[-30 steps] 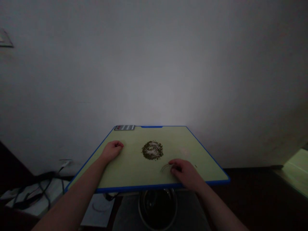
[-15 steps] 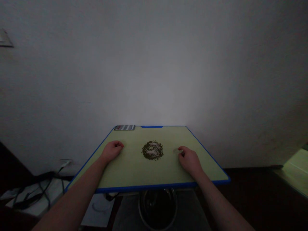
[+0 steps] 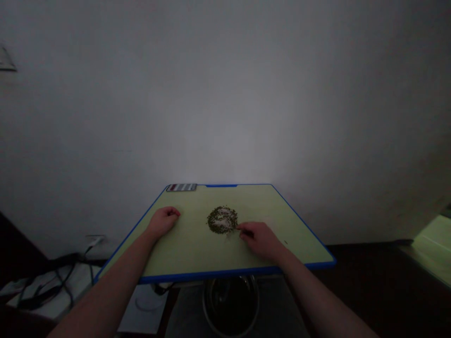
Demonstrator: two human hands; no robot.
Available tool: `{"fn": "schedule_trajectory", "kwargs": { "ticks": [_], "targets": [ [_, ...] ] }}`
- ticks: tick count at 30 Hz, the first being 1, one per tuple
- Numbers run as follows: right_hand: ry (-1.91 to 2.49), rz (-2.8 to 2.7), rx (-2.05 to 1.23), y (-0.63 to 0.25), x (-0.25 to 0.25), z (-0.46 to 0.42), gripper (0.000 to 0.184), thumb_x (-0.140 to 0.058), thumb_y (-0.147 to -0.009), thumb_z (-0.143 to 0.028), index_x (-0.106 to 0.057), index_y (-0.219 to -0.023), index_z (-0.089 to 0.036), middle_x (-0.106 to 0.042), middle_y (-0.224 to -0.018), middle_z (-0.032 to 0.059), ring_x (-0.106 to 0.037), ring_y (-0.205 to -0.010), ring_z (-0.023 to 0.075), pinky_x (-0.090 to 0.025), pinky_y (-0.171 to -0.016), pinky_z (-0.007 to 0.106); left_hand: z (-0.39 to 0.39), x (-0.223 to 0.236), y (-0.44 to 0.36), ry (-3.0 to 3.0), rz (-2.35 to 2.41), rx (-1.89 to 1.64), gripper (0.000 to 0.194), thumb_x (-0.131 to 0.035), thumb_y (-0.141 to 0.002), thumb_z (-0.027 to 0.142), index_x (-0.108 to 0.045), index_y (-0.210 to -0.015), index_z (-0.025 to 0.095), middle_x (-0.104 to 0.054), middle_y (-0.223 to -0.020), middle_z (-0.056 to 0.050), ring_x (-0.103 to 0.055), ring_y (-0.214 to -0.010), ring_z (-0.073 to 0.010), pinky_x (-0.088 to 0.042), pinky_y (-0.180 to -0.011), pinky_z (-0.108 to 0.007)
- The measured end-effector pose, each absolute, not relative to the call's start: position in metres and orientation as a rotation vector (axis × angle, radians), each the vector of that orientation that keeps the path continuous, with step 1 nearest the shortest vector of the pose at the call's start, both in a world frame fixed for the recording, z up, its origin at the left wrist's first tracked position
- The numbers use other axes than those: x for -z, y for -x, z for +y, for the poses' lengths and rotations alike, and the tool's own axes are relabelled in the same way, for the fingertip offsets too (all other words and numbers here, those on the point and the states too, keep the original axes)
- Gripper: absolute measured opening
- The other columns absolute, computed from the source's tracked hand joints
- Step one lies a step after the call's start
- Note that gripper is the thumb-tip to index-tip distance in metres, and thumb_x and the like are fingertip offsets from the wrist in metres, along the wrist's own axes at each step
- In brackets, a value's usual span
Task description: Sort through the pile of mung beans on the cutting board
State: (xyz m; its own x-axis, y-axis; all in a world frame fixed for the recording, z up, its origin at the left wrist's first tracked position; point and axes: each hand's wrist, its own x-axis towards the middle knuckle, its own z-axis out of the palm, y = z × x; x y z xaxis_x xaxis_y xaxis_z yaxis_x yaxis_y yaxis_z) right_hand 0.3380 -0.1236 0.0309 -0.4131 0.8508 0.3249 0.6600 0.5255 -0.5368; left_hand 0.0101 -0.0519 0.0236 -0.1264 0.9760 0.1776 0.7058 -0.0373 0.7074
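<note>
A small round heap of dark green grains mixed with white ones (image 3: 222,219) lies on the pale yellow-green table top (image 3: 197,253), which has a blue rim. At the heap's lower right edge is my right hand (image 3: 259,238), its thumb and forefinger pinched on a thin, pale tool, mostly hidden and too faint to name. My left hand (image 3: 164,221) rests on the table top left of the heap, apart from it. Its fingers are curled in, and nothing shows in them.
A phone with a lit screen (image 3: 181,187) lies at the far left corner. Below the near edge stands a round metal bowl (image 3: 230,305). Dark cables (image 3: 52,286) run at lower left, and a pale wall (image 3: 225,103) rises behind. A small dark speck (image 3: 285,242) lies right of my right hand.
My right hand has moved left from the right side of the table top to the heap's edge, carrying the thin pale tool. My left hand has stayed in place.
</note>
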Motion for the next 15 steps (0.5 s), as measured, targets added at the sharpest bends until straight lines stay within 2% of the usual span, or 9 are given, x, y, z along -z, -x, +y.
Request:
{"fn": "schedule_trajectory", "kwargs": {
  "ticks": [2,5,10,15],
  "targets": [
    [1.187,-2.298,-0.397,-0.331,-0.032,-0.122,0.029,-0.046,-0.075,-0.019,-0.062,-0.099,-0.022,-0.064,-0.094,0.0038,-0.056,-0.085,0.0163,-0.038,-0.079,0.027,-0.052,-0.023,-0.01,-1.776,1.869,-0.97,0.018,-0.046,-0.058,0.023,-0.06,-0.067,0.016,-0.055,-0.053,0.001,-0.05,-0.052,-0.0129,-0.037,-0.05,-0.023],
    [1.17,-2.322,-0.344,-0.326,-0.029,-0.113,0.029,-0.045,-0.076,-0.019,-0.062,-0.1,-0.021,-0.064,-0.097,0.0042,-0.055,-0.09,0.0164,-0.037,-0.082,0.028,-0.051,-0.023,-0.009,-1.79,1.873,-0.972,0.018,-0.047,-0.058,0.023,-0.061,-0.066,0.016,-0.057,-0.056,0.0,-0.051,-0.054,-0.0132,-0.038,-0.051,-0.023],
    [1.182,-2.266,-0.293,-0.329,-0.025,-0.103,0.027,-0.044,-0.077,-0.018,-0.061,-0.098,-0.02,-0.063,-0.098,0.0041,-0.054,-0.09,0.0152,-0.036,-0.083,0.026,-0.05,-0.021,-0.008,-1.817,1.853,-0.964,0.018,-0.046,-0.059,0.024,-0.06,-0.067,0.016,-0.055,-0.054,0.001,-0.05,-0.051,-0.0127,-0.036,-0.05,-0.023],
    [1.294,-2.155,-0.27,-0.341,-0.028,-0.104,0.027,-0.043,-0.077,-0.017,-0.059,-0.098,-0.019,-0.063,-0.093,0.004,-0.055,-0.084,0.0148,-0.038,-0.078,0.026,-0.05,-0.021,-0.008,-1.805,1.85,-0.966,0.018,-0.045,-0.059,0.024,-0.059,-0.067,0.016,-0.054,-0.052,0.001,-0.049,-0.051,-0.0127,-0.036,-0.05,-0.023]
  ]
}}
